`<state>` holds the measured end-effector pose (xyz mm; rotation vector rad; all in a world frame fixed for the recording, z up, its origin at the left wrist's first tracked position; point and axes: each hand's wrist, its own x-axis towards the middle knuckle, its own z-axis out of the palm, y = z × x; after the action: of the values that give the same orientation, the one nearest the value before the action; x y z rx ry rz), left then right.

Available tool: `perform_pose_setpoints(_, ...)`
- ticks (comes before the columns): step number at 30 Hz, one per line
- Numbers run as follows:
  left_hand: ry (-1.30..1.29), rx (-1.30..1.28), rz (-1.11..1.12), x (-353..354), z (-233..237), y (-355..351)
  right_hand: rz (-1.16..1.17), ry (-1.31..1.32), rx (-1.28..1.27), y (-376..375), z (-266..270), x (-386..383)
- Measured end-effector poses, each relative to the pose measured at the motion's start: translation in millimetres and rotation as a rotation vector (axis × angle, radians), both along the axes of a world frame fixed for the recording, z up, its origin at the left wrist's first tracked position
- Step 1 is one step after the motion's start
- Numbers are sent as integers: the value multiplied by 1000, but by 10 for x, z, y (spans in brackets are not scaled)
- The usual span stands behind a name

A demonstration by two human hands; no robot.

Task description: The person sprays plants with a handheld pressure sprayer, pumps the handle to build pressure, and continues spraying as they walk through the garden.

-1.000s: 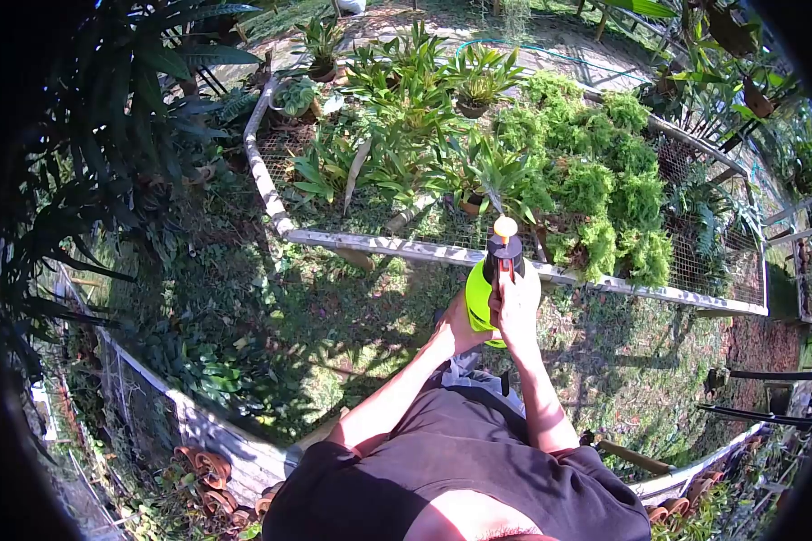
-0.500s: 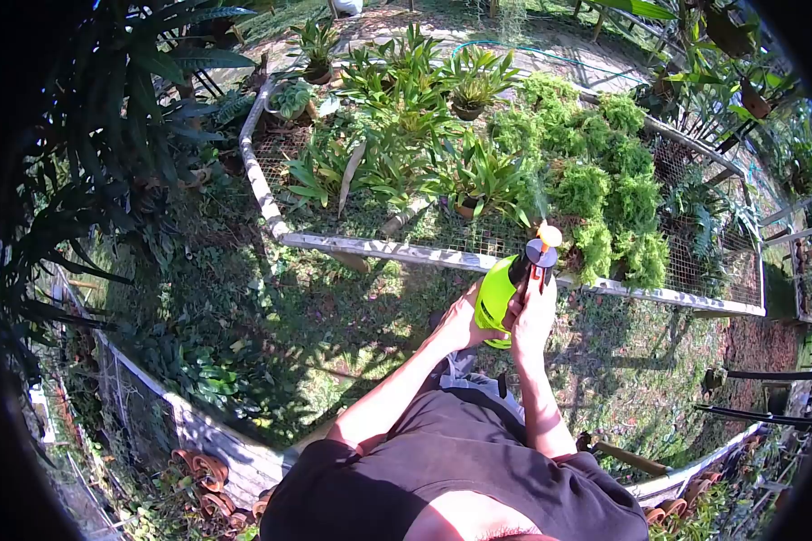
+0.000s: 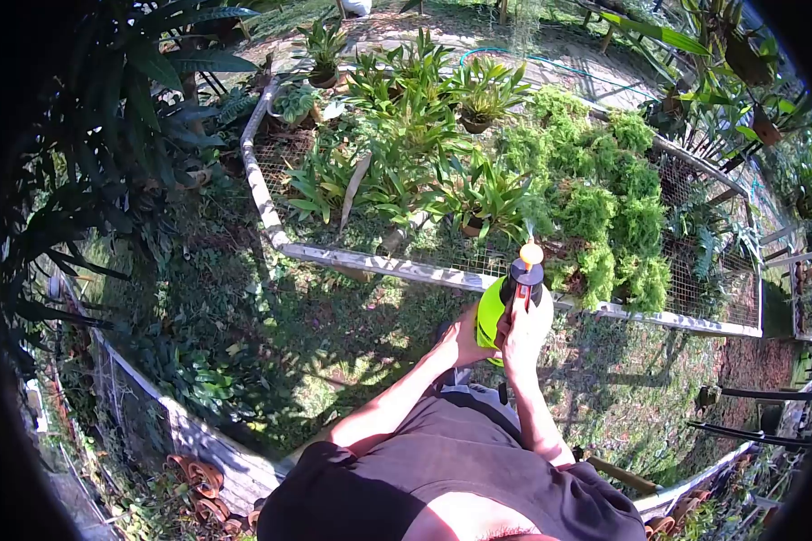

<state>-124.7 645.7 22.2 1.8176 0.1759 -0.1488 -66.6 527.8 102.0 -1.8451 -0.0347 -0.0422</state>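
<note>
Between my hands is a bright yellow-green spray bottle (image 3: 489, 316) with a dark head and an orange nozzle (image 3: 531, 253), pointing away from me. My left hand (image 3: 465, 337) is closed around the bottle's left side. Wrapped round the handle and trigger at the head is my right hand (image 3: 528, 329). A fine mist (image 3: 530, 225) shows just past the nozzle. Beyond it, feathery light-green plants (image 3: 591, 216) and a potted broad-leaved plant (image 3: 483, 194) stand on a wire-mesh bench. The lower part of the bottle is partly hidden by my hands.
The bench's pale wooden front rail (image 3: 397, 268) runs across in front of me. More potted plants (image 3: 483, 90) stand farther back. Dark hanging leaves (image 3: 90, 171) fill the left side. Stacked terracotta pots (image 3: 206, 480) lie at lower left. A green hose (image 3: 559, 63) lies behind the bench.
The spray bottle and both hands have shifted slightly left and down in view, and the nozzle has swung left. The hands keep their hold, and mist shows in both frames.
</note>
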Motion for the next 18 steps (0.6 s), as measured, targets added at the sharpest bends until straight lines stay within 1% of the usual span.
perform_pose_setpoints(2,-84,52,83,87,-57,107,83,-73,-72,147,32,89)
perform_pose_setpoints(4,-178,88,129,194,243,269,197,-111,-109,290,-8,205)
perform_pose_setpoints(5,-140,79,198,227,420,336,282,-112,-112,339,-74,278)
perform_pose_setpoints(7,-123,-38,189,316,424,457,457,-7,-50,488,-30,413)
perform_pose_setpoints(8,-116,-98,185,353,414,501,528,154,87,536,28,447)
perform_pose_setpoints(9,-139,-111,149,362,56,541,574,323,212,617,190,474)
perform_pose_setpoints(11,-121,-37,210,339,62,528,552,328,264,713,274,543)
perform_pose_setpoints(12,-109,0,237,358,67,529,544,341,244,709,227,593)
perform_pose_setpoints(13,-148,-118,234,434,6,515,516,287,165,661,107,661)
perform_pose_setpoints(14,-102,-96,224,490,-132,488,478,225,78,597,-27,724)
perform_pose_setpoints(15,-55,-76,211,539,-191,462,443,195,39,580,-23,766)
perform_pose_setpoints(16,-35,-77,166,594,-248,442,460,327,62,524,16,813)
perform_pose_setpoints(17,-15,-79,122,650,-304,422,397,351,70,496,68,843)
perform_pose_setpoints(18,4,-80,77,720,-249,419,356,320,124,490,137,876)
